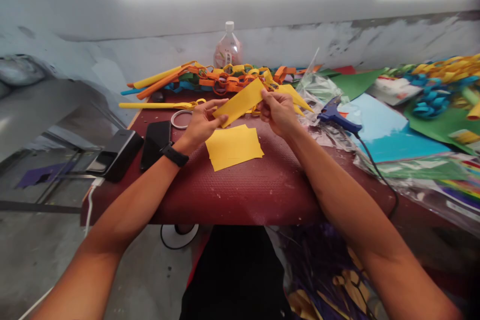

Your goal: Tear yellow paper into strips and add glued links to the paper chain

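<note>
Between my two hands a yellow paper strip is held up at a slant, its right end higher. My left hand pinches the lower left end between thumb and fingers. At the upper right end, my right hand grips the strip with closed fingers. Just below lie several yellow paper sheets, loosely stacked on the dark red table. Behind the right hand more yellow paper sticks out; whether that hand touches it I cannot tell. A roll of tape rests beside my left hand.
Paper chains and a clear bottle stand along the back. A blue glue gun with its cord lies at right, near blue paper and plastic wrappers. At left are a black phone and a dark box-shaped device.
</note>
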